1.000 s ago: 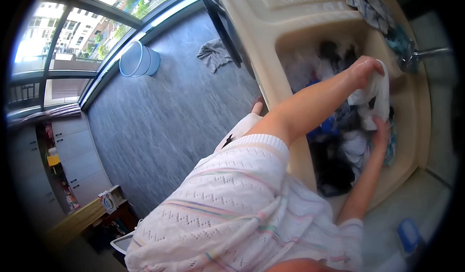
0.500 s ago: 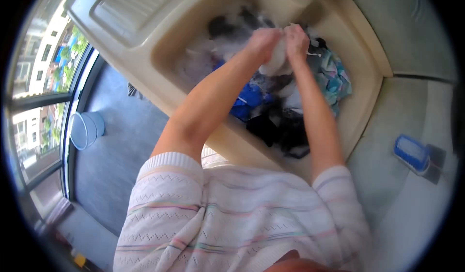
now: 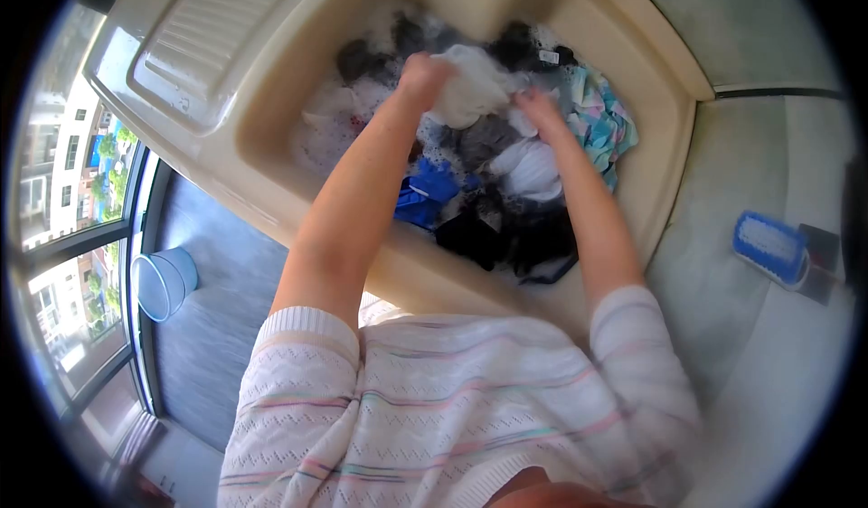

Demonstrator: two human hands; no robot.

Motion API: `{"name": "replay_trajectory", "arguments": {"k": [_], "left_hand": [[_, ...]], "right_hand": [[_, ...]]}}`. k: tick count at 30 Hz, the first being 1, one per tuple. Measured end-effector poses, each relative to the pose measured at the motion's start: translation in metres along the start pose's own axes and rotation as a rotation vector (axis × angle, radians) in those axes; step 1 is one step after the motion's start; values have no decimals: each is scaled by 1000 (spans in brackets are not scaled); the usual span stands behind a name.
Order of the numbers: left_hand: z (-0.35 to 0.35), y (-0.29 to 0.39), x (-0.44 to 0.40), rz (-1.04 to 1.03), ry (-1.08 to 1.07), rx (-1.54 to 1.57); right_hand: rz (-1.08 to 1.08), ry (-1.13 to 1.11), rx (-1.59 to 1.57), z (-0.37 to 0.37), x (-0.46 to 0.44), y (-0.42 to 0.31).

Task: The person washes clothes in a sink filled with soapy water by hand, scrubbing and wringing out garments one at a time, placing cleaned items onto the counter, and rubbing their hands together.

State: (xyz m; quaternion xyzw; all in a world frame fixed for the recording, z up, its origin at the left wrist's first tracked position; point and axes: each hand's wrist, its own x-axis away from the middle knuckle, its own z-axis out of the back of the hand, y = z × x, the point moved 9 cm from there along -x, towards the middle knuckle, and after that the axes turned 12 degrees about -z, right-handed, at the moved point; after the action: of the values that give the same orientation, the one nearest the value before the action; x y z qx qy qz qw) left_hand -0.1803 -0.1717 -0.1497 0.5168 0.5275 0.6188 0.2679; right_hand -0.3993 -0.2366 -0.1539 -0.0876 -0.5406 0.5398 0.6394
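Over the soapy washbasin (image 3: pixel 264 101), a white cloth garment (image 3: pixel 472 85) is spread between my two hands. My left hand (image 3: pixel 425 80) is closed on its left side, the fingers partly hidden by the fabric. On the opposite side, the fingers of my right hand (image 3: pixel 540 113) pinch the edge of the same garment. Below lie a blue cloth (image 3: pixel 429 192), a white wad of fabric (image 3: pixel 527 170) and black garments (image 3: pixel 476 237). A teal patterned cloth (image 3: pixel 599 121) rests against the basin's right wall, near my right wrist.
A ridged washboard slope (image 3: pixel 231 33) forms the basin's left part. To the right, a blue brush (image 3: pixel 770 244) lies on the pale ledge. On the floor at left stands a light blue bucket (image 3: pixel 165 284) beside the window (image 3: pixel 81 192).
My hands were close together on the bunched white garment. They have moved apart, and the garment is now spread out between them. The view has shifted slightly.
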Motion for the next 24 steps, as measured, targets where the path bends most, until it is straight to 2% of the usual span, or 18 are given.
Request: {"name": "replay_trajectory", "arguments": {"k": [1, 3, 4, 5, 7, 8, 9, 10, 12, 13, 15, 16, 17, 18, 20, 22, 23, 24], "left_hand": [[-2, -1, -1, 28, -36, 62], [-33, 9, 14, 200, -248, 408], [-49, 17, 26, 289, -350, 585], [-52, 27, 18, 75, -450, 584], [-48, 29, 14, -348, -641, 547], [-38, 31, 17, -709, -575, 68], [-41, 3, 7, -447, -506, 696], [-50, -13, -10, -491, -523, 101], [-51, -7, -5, -216, -348, 122], [-57, 4, 27, 91, -168, 718], [-74, -17, 12, 212, -82, 650], [-65, -8, 0, -62, -182, 491], [-76, -8, -9, -297, -340, 1069], [-83, -12, -6, -381, -678, 1663], [-62, 26, 13, -1007, -484, 103], [-49, 33, 7, -384, -279, -112], [-50, 22, 27, 118, -95, 346], [-57, 25, 17, 0, -217, 382]], "right_hand": [[-97, -54, -275, 2, -8, 6], [131, 51, -316, -4, 3, -25], [315, 75, -203, -17, 22, -53], [493, 94, -90, -36, 49, -80], [855, 339, 36, -59, 149, -150], [995, 408, 140, -74, 165, -161], [1136, 478, 248, -84, 180, -169], [954, 532, 316, -76, 150, -162], [614, 585, 162, -36, 81, -144], [285, 235, -381, -23, 44, -115], [199, 341, -117, -9, 38, -108], [334, 480, 47, -14, 67, -124], [713, 625, 196, -31, 115, -148], [779, 608, 183, -40, 127, -145], [916, 576, 145, -53, 141, -139], [668, 487, 94, -23, 77, -103], [545, 438, 74, -4, 42, -80], [540, 515, 243, 7, 27, -67]]}}
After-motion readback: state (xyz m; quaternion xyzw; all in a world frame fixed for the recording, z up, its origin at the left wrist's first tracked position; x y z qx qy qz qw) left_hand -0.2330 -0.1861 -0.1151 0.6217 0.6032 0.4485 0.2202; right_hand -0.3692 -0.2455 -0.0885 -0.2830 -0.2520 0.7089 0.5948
